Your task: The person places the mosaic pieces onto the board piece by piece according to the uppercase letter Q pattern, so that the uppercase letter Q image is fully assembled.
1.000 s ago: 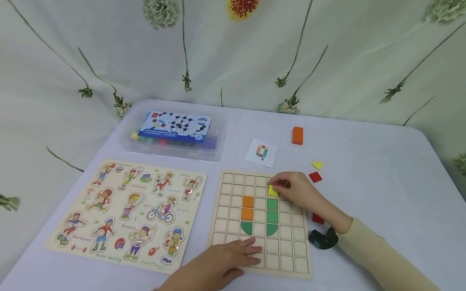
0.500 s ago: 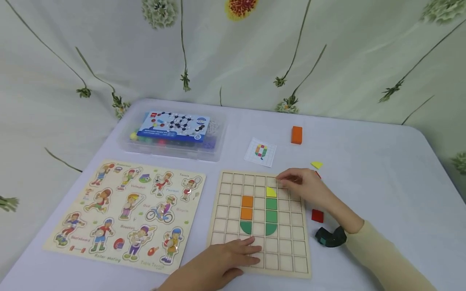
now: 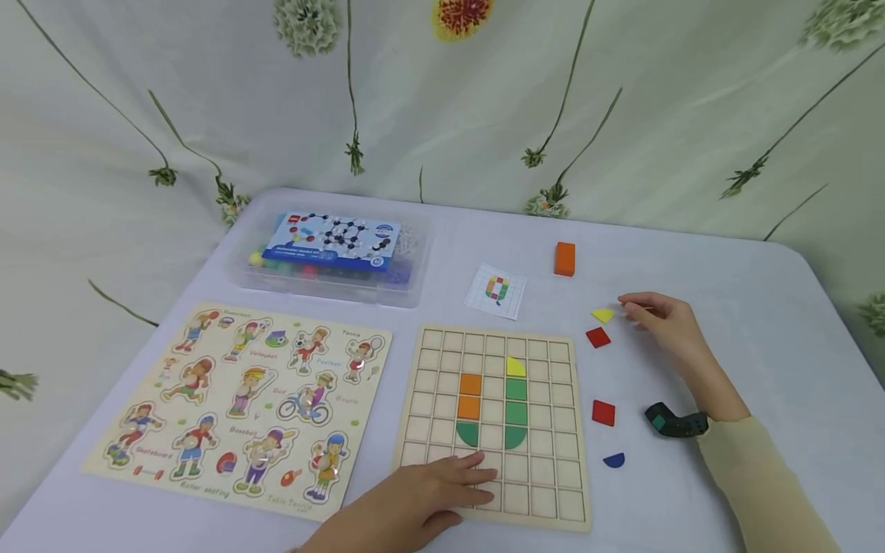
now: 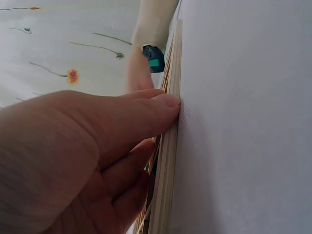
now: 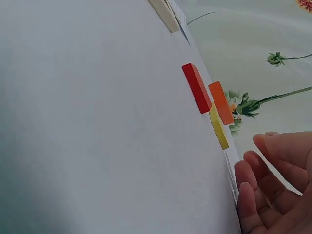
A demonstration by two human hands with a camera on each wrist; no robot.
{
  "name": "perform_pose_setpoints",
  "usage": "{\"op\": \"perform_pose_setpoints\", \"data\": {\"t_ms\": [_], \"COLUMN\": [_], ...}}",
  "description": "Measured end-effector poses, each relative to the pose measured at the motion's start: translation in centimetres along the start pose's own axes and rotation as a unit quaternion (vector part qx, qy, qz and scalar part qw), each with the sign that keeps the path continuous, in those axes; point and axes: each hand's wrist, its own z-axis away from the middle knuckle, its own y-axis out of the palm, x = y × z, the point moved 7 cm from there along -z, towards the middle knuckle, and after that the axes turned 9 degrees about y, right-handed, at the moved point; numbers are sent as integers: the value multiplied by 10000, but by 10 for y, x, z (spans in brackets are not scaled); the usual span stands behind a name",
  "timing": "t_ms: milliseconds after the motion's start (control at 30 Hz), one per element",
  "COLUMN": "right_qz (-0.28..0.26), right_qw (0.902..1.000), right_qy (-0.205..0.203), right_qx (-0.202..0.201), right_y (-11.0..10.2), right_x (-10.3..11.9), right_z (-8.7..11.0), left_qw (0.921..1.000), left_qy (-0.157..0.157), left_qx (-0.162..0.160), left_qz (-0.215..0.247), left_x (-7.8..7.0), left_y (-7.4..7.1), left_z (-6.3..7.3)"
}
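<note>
My left hand point(image 3: 435, 491) rests on the front part of the wooden grid board point(image 3: 553, 467), fingers spread; in the left wrist view its thumb point(image 4: 163, 105) touches the board's edge. On the board sit orange squares point(image 3: 471, 395), green squares point(image 3: 516, 401), green quarter-rounds point(image 3: 515, 436) and a yellow quarter-round point(image 3: 515, 368). Right of the board, my right hand point(image 3: 667, 326) hovers just beside another yellow piece point(image 3: 603, 315). In the right wrist view its loosely bent fingers point(image 5: 246, 195) hold nothing and stand apart from that yellow piece point(image 5: 219, 127).
Red squares point(image 3: 604, 413) and a blue half-round point(image 3: 614, 460) lie right of the board. Behind it are a pattern card point(image 3: 496, 291) and an orange block point(image 3: 565, 259). A picture puzzle board point(image 3: 238, 407) and a clear plastic box point(image 3: 332, 284) stand left.
My right hand has let go of the yellow quarter-round on the board and moved right to beside the other yellow piece. The blue half-round has come into sight. My left hand has stayed put.
</note>
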Motion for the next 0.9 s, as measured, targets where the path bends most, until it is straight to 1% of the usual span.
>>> {"op": "perform_pose_setpoints", "data": {"t_ms": [100,200,267,367,467,600,800,900], "right_qz": [98,450,742,1134,1337,1377,1398,1383], "right_qw": [9999,9989,9970,9926,9890,9873,9848,9849], "right_qy": [69,-9,-163,-439,-619,-765,-1005,-1015], "right_qx": [123,154,149,39,-92,-183,-215,-214], "right_y": [3,7,9,13,16,16,18,19], "right_x": [-5,-5,-2,2,4,5,9,8], "right_z": [-4,-6,-7,-8,-7,-6,-5,-4], "left_qw": [10000,9999,9998,9998,9998,9999,9997,9999], "left_qy": [32,78,88,90,84,72,75,12], "left_qx": [-12,-44,-52,-61,-38,-11,-25,-1], "left_qz": [-69,-148,-191,-182,-154,-156,-219,-155], "left_x": [0,0,0,0,0,-1,-2,-2], "left_y": [0,0,0,0,0,0,-1,0], "left_z": [0,0,0,1,1,0,0,0]}}
